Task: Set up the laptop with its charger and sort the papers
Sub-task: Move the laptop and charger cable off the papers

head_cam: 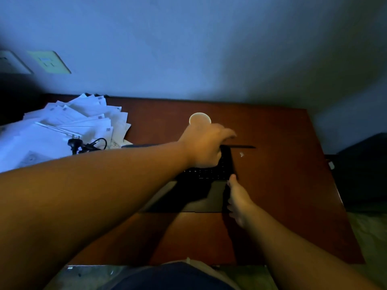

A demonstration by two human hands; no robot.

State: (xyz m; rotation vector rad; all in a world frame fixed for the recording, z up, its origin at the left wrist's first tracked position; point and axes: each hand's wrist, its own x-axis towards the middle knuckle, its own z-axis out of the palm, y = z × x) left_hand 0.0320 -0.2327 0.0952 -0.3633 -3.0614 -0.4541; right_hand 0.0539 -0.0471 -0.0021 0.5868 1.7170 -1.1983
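Left hand (206,143) grips the black open laptop's (211,174) lid edge; right hand (238,200) rests flat-fingered on its base.

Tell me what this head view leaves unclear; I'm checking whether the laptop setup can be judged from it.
- Laptop screen: the lid is edge-on and the left hand covers its top, so on or off is unknown.
- Charger: cable end hidden behind the left arm; plugged in or not, unclear.
- Papers: print too small, pile cut off at the left edge.
- Cup: lower part hidden by the left hand.
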